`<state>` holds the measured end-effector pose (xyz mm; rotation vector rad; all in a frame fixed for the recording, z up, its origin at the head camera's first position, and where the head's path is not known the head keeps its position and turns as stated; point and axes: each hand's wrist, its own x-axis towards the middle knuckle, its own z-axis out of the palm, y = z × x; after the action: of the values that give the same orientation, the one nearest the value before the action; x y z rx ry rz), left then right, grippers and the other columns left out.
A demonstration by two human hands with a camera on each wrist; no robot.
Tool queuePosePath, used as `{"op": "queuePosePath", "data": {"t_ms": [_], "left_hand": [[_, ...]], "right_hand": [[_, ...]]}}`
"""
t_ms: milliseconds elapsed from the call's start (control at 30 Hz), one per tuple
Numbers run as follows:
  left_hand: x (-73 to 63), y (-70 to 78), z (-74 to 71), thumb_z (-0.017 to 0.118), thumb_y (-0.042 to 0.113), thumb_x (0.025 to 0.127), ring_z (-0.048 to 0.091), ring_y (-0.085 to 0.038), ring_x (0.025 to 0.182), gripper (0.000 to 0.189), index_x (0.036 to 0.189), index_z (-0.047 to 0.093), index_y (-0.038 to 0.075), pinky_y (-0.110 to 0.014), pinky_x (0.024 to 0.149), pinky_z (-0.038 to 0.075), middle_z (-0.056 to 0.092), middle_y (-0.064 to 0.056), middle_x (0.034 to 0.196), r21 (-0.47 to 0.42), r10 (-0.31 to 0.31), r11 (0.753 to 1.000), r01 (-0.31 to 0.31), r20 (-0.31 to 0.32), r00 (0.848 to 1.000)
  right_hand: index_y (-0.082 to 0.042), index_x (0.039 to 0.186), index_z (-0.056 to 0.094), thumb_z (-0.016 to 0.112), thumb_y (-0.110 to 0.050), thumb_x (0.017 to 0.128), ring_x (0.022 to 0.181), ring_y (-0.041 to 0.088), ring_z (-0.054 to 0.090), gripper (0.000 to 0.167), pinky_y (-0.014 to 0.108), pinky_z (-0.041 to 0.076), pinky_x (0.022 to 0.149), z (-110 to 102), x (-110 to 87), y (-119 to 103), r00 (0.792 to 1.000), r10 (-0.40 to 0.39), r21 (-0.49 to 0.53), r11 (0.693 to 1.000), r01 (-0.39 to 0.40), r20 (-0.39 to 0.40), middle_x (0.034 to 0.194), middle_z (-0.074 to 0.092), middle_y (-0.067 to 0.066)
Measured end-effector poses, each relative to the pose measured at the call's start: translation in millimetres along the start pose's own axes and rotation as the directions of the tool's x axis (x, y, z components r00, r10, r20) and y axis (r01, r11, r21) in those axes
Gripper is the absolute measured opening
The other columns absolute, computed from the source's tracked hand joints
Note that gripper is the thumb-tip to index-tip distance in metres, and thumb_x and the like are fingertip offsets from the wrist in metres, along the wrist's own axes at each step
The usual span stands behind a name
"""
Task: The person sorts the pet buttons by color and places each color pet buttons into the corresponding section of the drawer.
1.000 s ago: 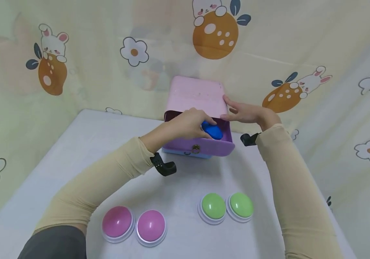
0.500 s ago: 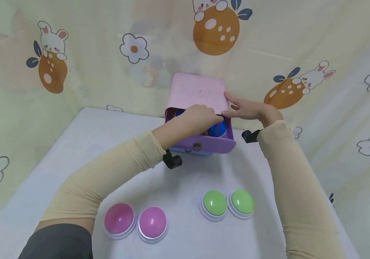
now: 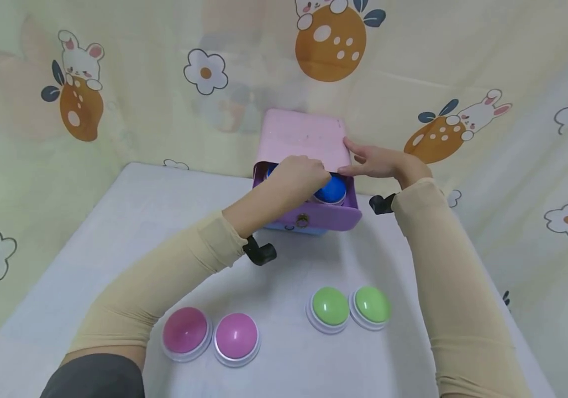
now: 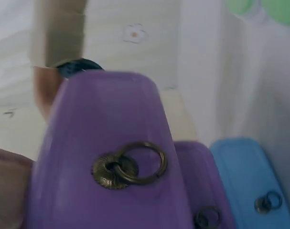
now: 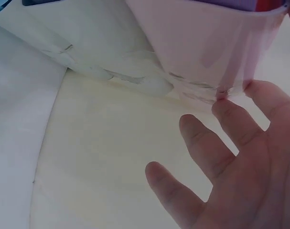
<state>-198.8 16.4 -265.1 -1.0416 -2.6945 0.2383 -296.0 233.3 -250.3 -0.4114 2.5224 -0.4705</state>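
Observation:
A small pink cabinet [image 3: 304, 135] stands at the back of the table with its top purple drawer [image 3: 331, 217] pulled out. My left hand [image 3: 299, 179] reaches down into that drawer, its fingertips hidden. Right beside it, a blue domed push button [image 3: 332, 189] with a pale base lies dome up in the drawer's right part. Another blue dome [image 3: 271, 168] peeks out at the drawer's left. With fingers spread, my right hand [image 3: 375, 160] rests against the cabinet's right side. The right wrist view shows fingertips [image 5: 224, 107] at the pink wall.
Two pink push buttons [image 3: 236, 336] and two green ones [image 3: 330, 307] sit on the white table [image 3: 284, 271] nearer the front. Below the open drawer are another purple drawer [image 4: 197, 171] and a blue drawer [image 4: 250, 176]. A printed curtain [image 3: 154, 105] hangs behind.
A second ago my left hand held a blue button tilted over the drawer; now it lies dome up inside. The left hand has since shifted slightly left. The right hand stays against the cabinet.

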Motion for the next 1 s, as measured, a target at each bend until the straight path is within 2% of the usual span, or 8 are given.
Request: {"op": "queuePosePath", "data": {"t_ms": [67, 133, 200, 300, 367, 533, 833, 1000], "left_hand": [[-13.3, 1.5, -0.1, 0.057, 0.028, 0.095, 0.064, -0.016, 0.08, 0.019, 0.105, 0.07, 0.016, -0.031, 0.073, 0.056, 0.069, -0.001, 0.096, -0.061, -0.032, 0.998, 0.024, -0.132, 0.991], [-29.6, 1.6, 6.4, 0.059, 0.028, 0.094, 0.065, -0.015, 0.075, 0.019, 0.096, 0.072, 0.014, -0.029, 0.068, 0.056, 0.07, 0.0, 0.087, -0.124, -0.057, 0.992, 0.01, -0.384, 0.922], [-46.9, -0.9, 18.0, 0.064, 0.024, 0.09, 0.065, -0.014, 0.07, 0.016, 0.087, 0.073, 0.011, -0.027, 0.063, 0.055, 0.07, -0.001, 0.078, -0.178, -0.093, 0.983, -0.037, -0.664, 0.742], [-69.3, -10.5, 41.7, 0.068, 0.015, 0.083, 0.063, -0.019, 0.066, 0.012, 0.077, 0.071, 0.005, -0.028, 0.06, 0.054, 0.068, -0.005, 0.072, -0.25, -0.2, 0.965, -0.08, -0.898, 0.393], [-80.1, -17.0, 54.8, 0.07, 0.015, 0.081, 0.061, -0.022, 0.07, 0.012, 0.079, 0.069, 0.003, -0.029, 0.062, 0.051, 0.066, -0.008, 0.076, -0.383, -0.346, 0.921, -0.074, -0.889, 0.299], [-95.8, -24.1, 79.2, 0.077, 0.032, 0.075, 0.055, -0.024, 0.1, 0.047, 0.108, 0.063, 0.003, -0.033, 0.08, 0.048, 0.061, -0.011, 0.107, -0.71, -0.647, 0.704, 0.025, -0.626, 0.436], [-101.5, -24.7, 96.5, 0.084, 0.039, 0.068, 0.04, -0.022, 0.136, 0.096, 0.145, 0.036, 0.006, -0.038, 0.104, 0.043, 0.04, -0.01, 0.147, -0.84, -0.63, 0.541, 0.04, -0.373, 0.681], [-95.0, -20.4, 97.2, 0.083, 0.033, 0.071, 0.056, -0.023, 0.122, 0.073, 0.131, 0.055, 0.003, -0.035, 0.09, 0.052, 0.055, -0.01, 0.135, -0.853, -0.646, 0.52, 0.035, -0.367, 0.67]], "right_hand": [[-0.033, 0.149, -0.015, 0.055, -0.065, 0.083, 0.146, 0.041, 0.003, 0.1, 0.067, 0.012, 0.11, -2, -2.6, -1, 1.0, 0.012, -0.021, 1.0, -0.012, -0.001, 0.16, -0.006, 0.012], [-0.031, 0.149, -0.015, 0.055, -0.064, 0.083, 0.146, 0.041, 0.003, 0.102, 0.066, 0.014, 0.11, -3, -4.9, -5, 1.0, 0.024, -0.045, 0.999, -0.024, 0.001, 0.16, -0.006, 0.012], [-0.033, 0.149, -0.015, 0.056, -0.066, 0.081, 0.146, 0.042, 0.002, 0.103, 0.067, 0.016, 0.11, -3, -6.9, -11, 0.999, 0.052, -0.054, 0.997, -0.051, 0.003, 0.161, -0.006, 0.011], [-0.039, 0.148, -0.013, 0.059, -0.067, 0.078, 0.146, 0.04, -0.002, 0.104, 0.067, 0.017, 0.109, -3, -8.0, -19, 0.996, 0.092, -0.041, 0.995, -0.092, 0.012, 0.161, -0.008, 0.008], [-0.043, 0.146, -0.012, 0.06, -0.067, 0.076, 0.146, 0.039, -0.004, 0.104, 0.068, 0.017, 0.108, -3, -10.4, -22, 0.992, 0.127, -0.021, 0.992, -0.127, 0.015, 0.161, -0.009, 0.006], [-0.045, 0.146, -0.011, 0.061, -0.065, 0.077, 0.146, 0.04, -0.004, 0.102, 0.068, 0.019, 0.107, -3, -17.5, -23, 0.985, 0.172, -0.018, 0.985, -0.171, 0.021, 0.161, -0.01, 0.005], [-0.047, 0.146, -0.009, 0.062, -0.066, 0.075, 0.146, 0.039, -0.006, 0.102, 0.068, 0.017, 0.109, -5, -14.6, -30, 0.978, 0.206, -0.026, 0.978, -0.205, 0.043, 0.161, -0.011, 0.003], [-0.045, 0.145, -0.012, 0.062, -0.064, 0.076, 0.146, 0.04, -0.004, 0.103, 0.068, 0.016, 0.108, -8, -16.0, -28, 0.977, 0.21, -0.036, 0.977, -0.209, 0.04, 0.161, -0.009, 0.005]]}}
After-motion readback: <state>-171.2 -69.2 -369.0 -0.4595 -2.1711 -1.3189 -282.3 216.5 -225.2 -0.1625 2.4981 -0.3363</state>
